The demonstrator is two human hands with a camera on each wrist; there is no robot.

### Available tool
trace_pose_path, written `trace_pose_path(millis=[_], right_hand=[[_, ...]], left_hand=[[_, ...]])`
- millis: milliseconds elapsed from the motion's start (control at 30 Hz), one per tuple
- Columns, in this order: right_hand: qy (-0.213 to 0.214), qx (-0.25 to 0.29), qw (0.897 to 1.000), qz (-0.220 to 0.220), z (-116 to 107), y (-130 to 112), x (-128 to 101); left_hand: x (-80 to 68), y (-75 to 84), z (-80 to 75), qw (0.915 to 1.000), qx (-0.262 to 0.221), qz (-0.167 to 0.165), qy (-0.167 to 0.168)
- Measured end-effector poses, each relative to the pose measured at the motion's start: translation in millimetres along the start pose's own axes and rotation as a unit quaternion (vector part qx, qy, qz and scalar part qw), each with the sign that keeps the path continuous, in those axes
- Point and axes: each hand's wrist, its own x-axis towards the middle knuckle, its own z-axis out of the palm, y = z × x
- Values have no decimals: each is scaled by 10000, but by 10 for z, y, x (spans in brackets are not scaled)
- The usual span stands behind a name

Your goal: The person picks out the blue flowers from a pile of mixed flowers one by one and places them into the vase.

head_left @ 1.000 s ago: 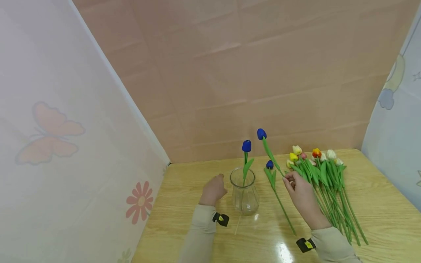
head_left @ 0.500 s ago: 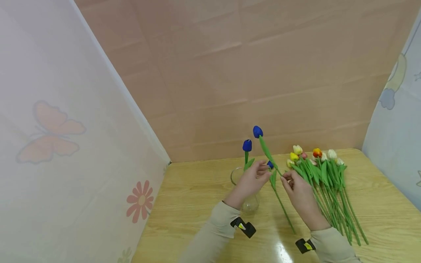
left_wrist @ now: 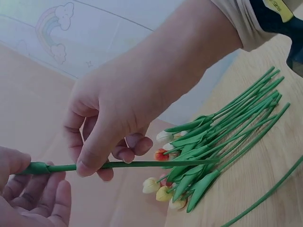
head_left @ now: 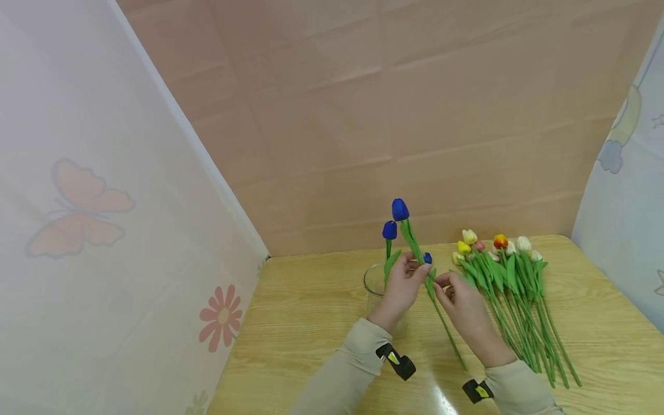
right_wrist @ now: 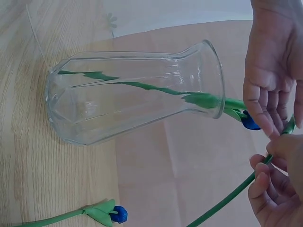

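An artificial blue tulip [head_left: 400, 210] is held up by both hands, its bloom leaning left. My left hand [head_left: 402, 288] pinches it at the leaves. Lower on the stem, my right hand [head_left: 464, 308] pinches it between thumb and fingertips, as the left wrist view shows with the right hand [left_wrist: 118, 94]. Behind my left hand stands a clear glass vase [right_wrist: 137, 94], partly hidden in the head view. One blue tulip [head_left: 389, 230] stands inside that vase. Another blue tulip [head_left: 448, 334] lies on the table beneath the hands, its leaves partly covered.
To the right, a pile of tulips [head_left: 510, 276] in white, yellow, pink and orange lies on the wooden table [head_left: 290, 323]. A tan backdrop [head_left: 332, 144] rises behind the table, and a printed sheet [head_left: 129, 230] borders its left side.
My left hand has come from left of the vase, across its front, and taken hold of the raised tulip. The tulip and my right hand have shifted slightly left.
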Motion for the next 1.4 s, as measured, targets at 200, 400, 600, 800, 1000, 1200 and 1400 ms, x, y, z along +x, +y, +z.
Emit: trace_pose_path(millis=[200,400,600,800,1000,1200,1400], right_hand=[[-180,114,9998,61,22,56,-7],[-1102,84,9895,929,22,195,-52],[-1339,134,9839,1179,49,267,-89],[-1430,125,9804,1349,61,280,-84],[-1644,181,9733,1591,56,269,-109],[-1634,221,9731,1607,65,265,-119],[-1586,217,9746,1566,70,259,-112]], left_hand=[[-73,214,-135,9916,497,1188,97],[-219,668,-441,9668,934,2289,650],[-386,939,-785,9238,1280,3279,1507],[-445,917,-961,9131,1658,3139,2004],[-335,615,-947,9226,2355,2445,1831],[-219,270,-902,9287,3022,1565,1472],[-164,83,-857,9089,3785,1074,1381]])
